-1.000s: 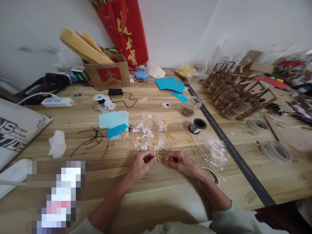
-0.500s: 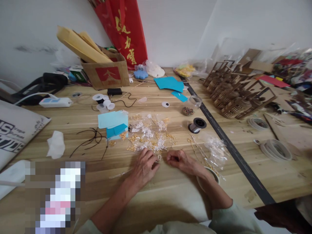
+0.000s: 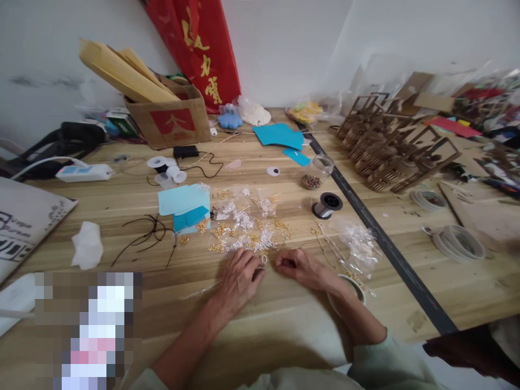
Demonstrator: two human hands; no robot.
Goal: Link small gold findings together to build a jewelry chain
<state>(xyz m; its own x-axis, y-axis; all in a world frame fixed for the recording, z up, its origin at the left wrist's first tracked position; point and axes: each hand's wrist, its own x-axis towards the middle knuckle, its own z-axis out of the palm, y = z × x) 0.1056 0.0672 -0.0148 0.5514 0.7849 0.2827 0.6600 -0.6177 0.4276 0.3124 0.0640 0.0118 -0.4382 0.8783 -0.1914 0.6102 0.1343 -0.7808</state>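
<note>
My left hand (image 3: 240,277) is closed, thumb and fingers pinched on a thin silvery chain (image 3: 200,293). One end of it trails onto the table to the left, and a small pale ring (image 3: 264,259) sticks out at the fingertips. Just to the right, my right hand (image 3: 303,267) has its fingers curled and pressed together; whatever they hold is hidden or too small to see. Both hands rest low over the table, a short gap apart. Right beyond them lie a pile of silver findings (image 3: 264,238) and scattered gold findings (image 3: 217,246).
Right of my hands are finished-looking chains (image 3: 325,241), a plastic bag (image 3: 359,246), a wire spool (image 3: 326,206) and a round dish (image 3: 357,287) under my right forearm. Farther off stand a bead jar (image 3: 312,181) and wooden lantern-like frames (image 3: 390,149). Black cords (image 3: 152,235) and blue cards (image 3: 182,200) lie left.
The camera view has turned slightly, so the table's objects sit a little farther left. My hands keep nearly the same pose, with the ring still at the left fingertips.
</note>
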